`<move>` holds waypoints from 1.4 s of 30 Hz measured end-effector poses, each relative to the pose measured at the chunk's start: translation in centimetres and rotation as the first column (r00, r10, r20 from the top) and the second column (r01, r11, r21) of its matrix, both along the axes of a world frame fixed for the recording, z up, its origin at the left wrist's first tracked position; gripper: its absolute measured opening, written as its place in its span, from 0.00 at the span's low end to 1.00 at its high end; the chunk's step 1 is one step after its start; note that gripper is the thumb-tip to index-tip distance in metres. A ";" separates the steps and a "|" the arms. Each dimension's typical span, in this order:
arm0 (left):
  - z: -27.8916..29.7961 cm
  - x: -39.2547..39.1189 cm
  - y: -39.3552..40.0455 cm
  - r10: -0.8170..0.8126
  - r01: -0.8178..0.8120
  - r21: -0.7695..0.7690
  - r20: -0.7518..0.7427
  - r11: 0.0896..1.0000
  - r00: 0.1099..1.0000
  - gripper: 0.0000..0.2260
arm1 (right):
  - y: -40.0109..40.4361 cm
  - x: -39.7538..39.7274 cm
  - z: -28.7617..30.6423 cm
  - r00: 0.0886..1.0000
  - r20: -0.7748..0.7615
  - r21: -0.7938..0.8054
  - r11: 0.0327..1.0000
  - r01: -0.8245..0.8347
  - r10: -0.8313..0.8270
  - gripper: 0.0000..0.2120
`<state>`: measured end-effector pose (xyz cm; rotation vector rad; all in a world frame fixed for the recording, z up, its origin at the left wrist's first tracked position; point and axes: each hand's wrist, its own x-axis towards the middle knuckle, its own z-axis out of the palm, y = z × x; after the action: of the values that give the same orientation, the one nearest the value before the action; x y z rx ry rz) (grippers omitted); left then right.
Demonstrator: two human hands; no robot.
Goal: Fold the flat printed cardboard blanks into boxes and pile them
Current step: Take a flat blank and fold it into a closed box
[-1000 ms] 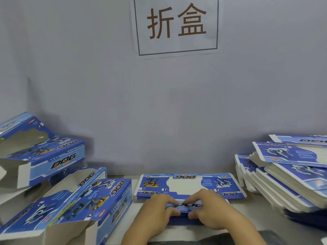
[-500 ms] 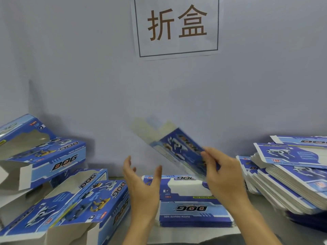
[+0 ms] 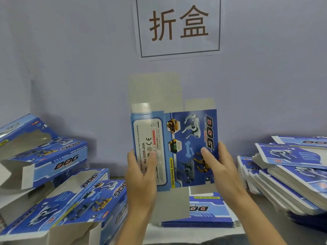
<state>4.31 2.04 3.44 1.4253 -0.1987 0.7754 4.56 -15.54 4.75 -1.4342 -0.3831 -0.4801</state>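
Two hands were in view, the left hand [image 3: 141,175] and the right hand [image 3: 221,172], with one flat blank [image 3: 177,149] held upright between them. Three folded boxes [image 3: 44,156] lay at the left. One low stack of blanks [image 3: 208,211] lay on the table [image 3: 177,234] under the hands, and at least two taller stacks [image 3: 292,174] stood at the right; their sheets were too many to count. One paper sign [image 3: 178,27] hung on the wall, bearing two characters.

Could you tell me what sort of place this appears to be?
Probably a packaging workstation for hand-folding toy boxes: a wall sign reading 折盒, a stack of flat blanks at the right, folded boxes piled at the left.
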 end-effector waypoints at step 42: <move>2.0 -1.3 -0.9 0.029 -0.015 0.125 -0.115 0.992 0.993 0.39 | 2.7 -1.1 0.0 0.972 -0.143 0.067 0.981 -0.180 0.188 0.34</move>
<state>3.03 1.18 5.44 1.5883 -0.1432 0.7053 3.47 -12.84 4.71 -1.3584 -0.3766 -0.2301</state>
